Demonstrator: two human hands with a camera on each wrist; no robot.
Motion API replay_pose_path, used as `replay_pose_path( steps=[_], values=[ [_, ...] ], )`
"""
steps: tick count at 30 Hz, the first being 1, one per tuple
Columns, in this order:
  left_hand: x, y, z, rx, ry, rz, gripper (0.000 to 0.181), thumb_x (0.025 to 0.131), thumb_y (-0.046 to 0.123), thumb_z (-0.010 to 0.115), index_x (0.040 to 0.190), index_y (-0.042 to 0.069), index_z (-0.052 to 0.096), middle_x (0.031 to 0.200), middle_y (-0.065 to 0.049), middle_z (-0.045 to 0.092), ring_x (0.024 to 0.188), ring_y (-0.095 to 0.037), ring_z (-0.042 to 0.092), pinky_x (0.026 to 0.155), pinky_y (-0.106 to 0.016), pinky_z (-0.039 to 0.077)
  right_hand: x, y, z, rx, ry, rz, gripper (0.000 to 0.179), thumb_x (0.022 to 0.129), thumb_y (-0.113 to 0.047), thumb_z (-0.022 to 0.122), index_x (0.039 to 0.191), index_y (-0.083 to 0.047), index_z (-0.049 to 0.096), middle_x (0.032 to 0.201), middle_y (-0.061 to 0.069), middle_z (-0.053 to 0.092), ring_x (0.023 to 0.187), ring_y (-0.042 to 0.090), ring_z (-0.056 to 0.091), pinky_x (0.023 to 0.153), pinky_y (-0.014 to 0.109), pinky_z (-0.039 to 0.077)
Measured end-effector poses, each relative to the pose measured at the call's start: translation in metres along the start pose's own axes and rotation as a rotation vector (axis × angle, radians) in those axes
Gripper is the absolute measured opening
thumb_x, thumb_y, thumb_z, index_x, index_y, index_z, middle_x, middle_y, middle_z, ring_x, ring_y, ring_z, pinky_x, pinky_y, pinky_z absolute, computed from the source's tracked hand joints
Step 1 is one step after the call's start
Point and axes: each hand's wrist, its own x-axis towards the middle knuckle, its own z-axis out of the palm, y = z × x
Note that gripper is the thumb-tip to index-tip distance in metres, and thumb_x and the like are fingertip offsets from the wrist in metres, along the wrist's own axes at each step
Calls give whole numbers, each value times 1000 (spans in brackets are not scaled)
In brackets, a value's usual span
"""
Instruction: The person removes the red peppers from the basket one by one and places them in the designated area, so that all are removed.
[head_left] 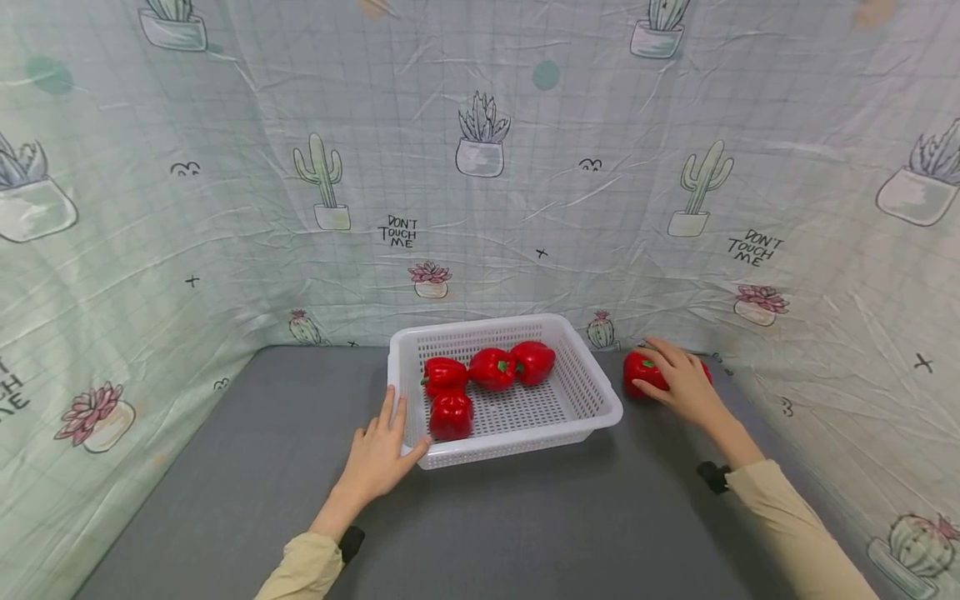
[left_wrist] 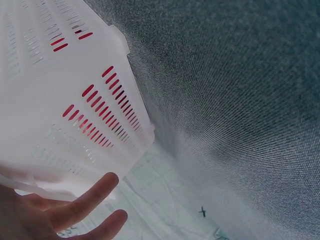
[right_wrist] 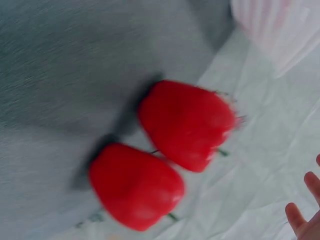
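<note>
Four peppers in the basket: glossy red, all in the left and far part; the far-left pepper [head_left: 445, 375] has its stem toward the left wall, the near-left pepper [head_left: 452, 416] sits just in front of it, the middle pepper [head_left: 489, 369] shows a green stem, and the right pepper [head_left: 535, 362] lies close beside that one.
Two peppers outside: on the table to the right of the basket, near the backdrop; the left one [right_wrist: 187, 125] and the right one [right_wrist: 137, 187] lie close together, both slightly blurred in the right wrist view.
White basket [head_left: 517, 437]: slotted walls and floor, a smooth rim, standing at the far middle of the table.
Left hand [head_left: 378, 457]: fingers spread, at the basket's near-left corner, thumb by the near rim and fingers along the left side.
Right hand [head_left: 686, 385]: thumb and fingers parted, over the outside peppers; whether it touches them I cannot tell.
Sleeves: beige on the left arm [head_left: 303, 562] and right arm [head_left: 795, 517], a black object at each wrist.
Table [head_left: 525, 525]: dark grey.
Backdrop [head_left: 540, 217]: pale, wrinkled, printed with potted cacti and "Don't touch me".
</note>
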Motion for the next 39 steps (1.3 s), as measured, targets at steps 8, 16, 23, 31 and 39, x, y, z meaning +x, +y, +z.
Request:
replay_pose_path(
  steps=[8, 16, 23, 31, 39],
  values=[
    [1, 0, 0, -6, -6, -1, 76, 82, 49, 50, 136, -1, 33, 146, -20, 23, 94, -36, 59, 73, -52, 44, 19, -30, -13, 3, -40, -42, 54, 72, -24, 71, 121, -10, 52, 132, 18, 42, 116, 38, 41, 92, 58, 27],
    [1, 1, -2, -6, -16, 6, 76, 82, 49, 52, 136, -2, 33, 145, -21, 23, 93, -36, 59, 72, -52, 44, 49, -63, -18, -11, -68, -128, 53, 73, -22, 71, 121, -8, 52, 131, 16, 44, 117, 34, 42, 91, 58, 30],
    [0, 0, -2, -8, -14, -8, 76, 82, 50, 51, 136, -1, 33, 146, -20, 22, 94, -36, 59, 73, -52, 44, 84, -86, -10, 30, -74, -165, 50, 80, -28, 65, 124, -9, 50, 132, 13, 44, 119, 30, 41, 93, 55, 29],
    [0, -1, 0, -10, -20, -5, 77, 82, 49, 51, 136, -1, 32, 146, -20, 22, 93, -36, 59, 72, -52, 44, 117, -97, 14, 15, -59, -188, 45, 81, -27, 64, 121, -9, 52, 127, 12, 49, 116, 29, 44, 93, 53, 31],
    [-1, -1, -1, -17, -21, -8, 77, 82, 49, 51, 136, -1, 32, 146, -19, 22, 94, -36, 59, 72, -52, 44, 137, -104, 51, 9, -112, -167, 44, 82, -28, 62, 120, -9, 53, 125, 10, 51, 116, 27, 43, 93, 51, 32]
  ],
)
